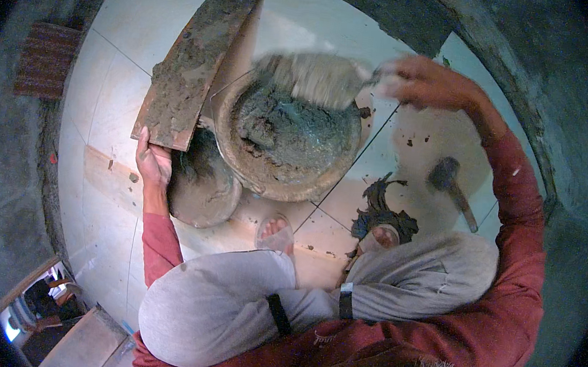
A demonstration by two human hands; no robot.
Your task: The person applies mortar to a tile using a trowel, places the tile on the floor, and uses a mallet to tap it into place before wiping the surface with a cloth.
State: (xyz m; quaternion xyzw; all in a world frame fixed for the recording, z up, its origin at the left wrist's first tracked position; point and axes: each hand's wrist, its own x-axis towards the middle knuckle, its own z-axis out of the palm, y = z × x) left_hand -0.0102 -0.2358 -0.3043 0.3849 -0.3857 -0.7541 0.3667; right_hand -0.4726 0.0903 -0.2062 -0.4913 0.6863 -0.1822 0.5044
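one left hand (154, 164) pinches a likely heavy brown wooden board (194, 63), best edge-held, left of the broad grey trowel (321, 77) the right hand (422, 81) clasps.

Upper left, a board (178, 146) with mortar (197, 56) on it — mid-frame, a mortar-filled tub (276, 190); right, a mallet (455, 193).

Indoor building site, grey cement walls (560, 95), tiled floor (116, 101), mortar tub (286, 191)

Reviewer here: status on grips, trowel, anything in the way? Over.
Left grip holding near end of smeared board. Right grip on trowel, motion-blurred over far side of bucket. Nothing evident blocking trowel; hammer-like tool lies aside, right.
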